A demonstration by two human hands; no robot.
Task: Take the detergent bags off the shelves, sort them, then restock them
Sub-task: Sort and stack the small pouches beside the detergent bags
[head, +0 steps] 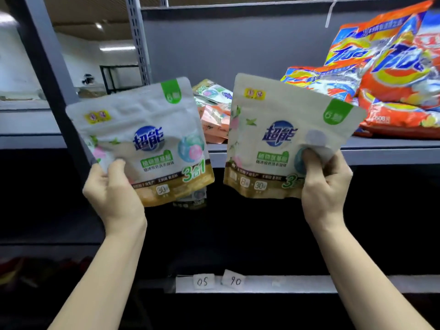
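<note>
A white pouch is gripped by the left hand, another pouch by the right hand, before a shelf of orange bags

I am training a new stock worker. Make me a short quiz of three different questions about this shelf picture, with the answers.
1. True or false: each of the two hands holds one white pouch.
2. Which bags lie on the shelf at the right? A) orange bags B) black bags C) blue bottles
3. Fill in: the two paper labels on the lower shelf edge read 05 and ___.

Key:
1. True: left hand grips the left white pouch; right hand pinches the right white pouch.
2. A, the orange bags.
3. 90, on the paper labels.
</note>
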